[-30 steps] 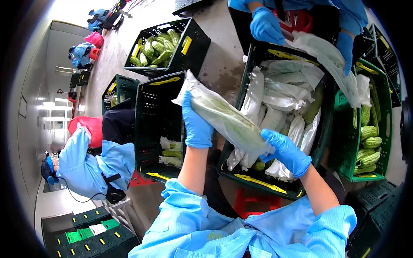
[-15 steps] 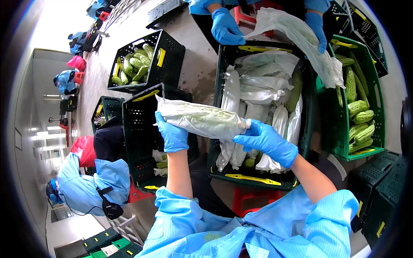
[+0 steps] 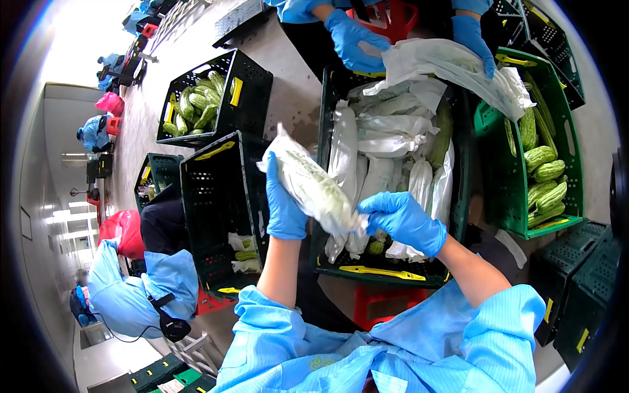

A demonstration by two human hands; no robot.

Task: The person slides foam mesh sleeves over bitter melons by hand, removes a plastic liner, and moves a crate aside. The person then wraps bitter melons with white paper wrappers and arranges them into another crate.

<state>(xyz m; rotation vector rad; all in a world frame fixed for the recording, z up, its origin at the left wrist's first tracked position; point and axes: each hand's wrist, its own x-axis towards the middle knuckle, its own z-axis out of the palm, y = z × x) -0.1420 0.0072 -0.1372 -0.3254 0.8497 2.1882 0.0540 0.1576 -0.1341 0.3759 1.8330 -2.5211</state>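
A bitter melon (image 3: 309, 183) in a thin whitish wrapper slants down to the right between my gloved hands. My left hand (image 3: 286, 211) is closed around its upper part. At the lower end, my right hand (image 3: 407, 223) pinches the gathered end of the wrapper. Beneath them stands a dark green crate (image 3: 429, 281), which holds several wrapped melons (image 3: 390, 134) laid close together, with bits of bare green showing.
Opposite, a co-worker's blue-gloved hands (image 3: 354, 44) hold another wrapped melon (image 3: 452, 65). Unwrapped melons fill a green crate (image 3: 575, 157) at right and a black crate (image 3: 252, 98) at upper left. Another crate (image 3: 216, 154) stands left of my arm. A seated person (image 3: 131, 295) is at lower left.
The wrapped melon has turned from nearly level to a steep slant, its right end lower. My right hand has shifted slightly left and tightened on the wrapper end. The co-worker's melon has moved too.
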